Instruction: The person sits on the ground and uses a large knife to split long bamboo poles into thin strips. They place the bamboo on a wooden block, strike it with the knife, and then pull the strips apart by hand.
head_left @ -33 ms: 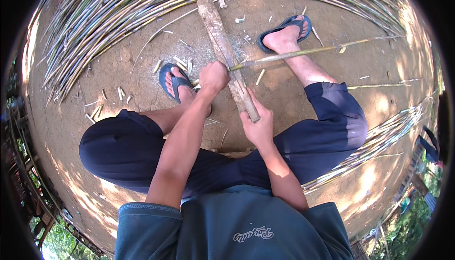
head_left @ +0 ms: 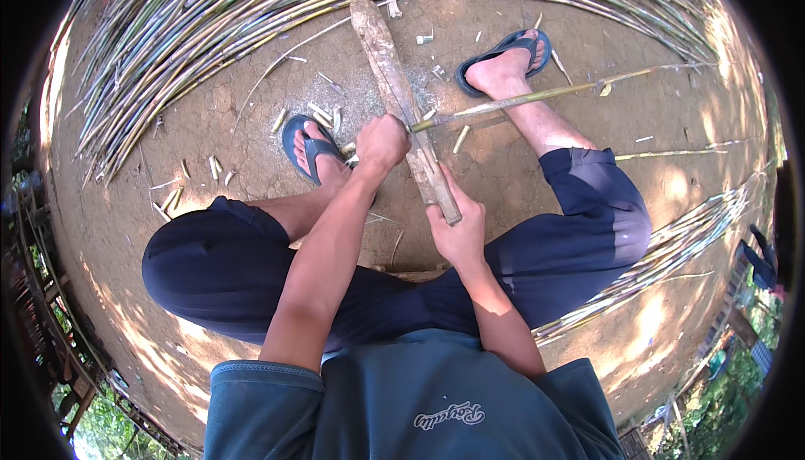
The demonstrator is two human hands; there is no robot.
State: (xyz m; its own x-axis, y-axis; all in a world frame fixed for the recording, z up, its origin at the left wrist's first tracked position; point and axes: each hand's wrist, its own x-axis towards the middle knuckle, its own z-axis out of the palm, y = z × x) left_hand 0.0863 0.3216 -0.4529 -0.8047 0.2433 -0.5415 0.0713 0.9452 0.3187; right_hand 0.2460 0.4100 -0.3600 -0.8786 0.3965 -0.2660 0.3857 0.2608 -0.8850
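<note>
My left hand is closed round the near-left end of a long thin cane pole. The pole crosses over a worn, narrow wooden plank and stretches away to the right, above my right shin. Low on the plank, my right hand is wrapped round its near end, thumb on the left side. A dark thin line runs along the plank's face; I cannot tell whether it is a blade or a crack. A short cane piece shows just beyond the pole, beside the plank.
Many cane poles lie in a wide pile across the far side. Another bundle of thin poles lies at the right. Short cut cane pieces and pale dust are scattered on the dirt ground. My sandalled feet flank the plank.
Both hands have shifted slightly toward me and right, with the plank and the pole's end. The short cane piece beside the plank now shows beyond the pole.
</note>
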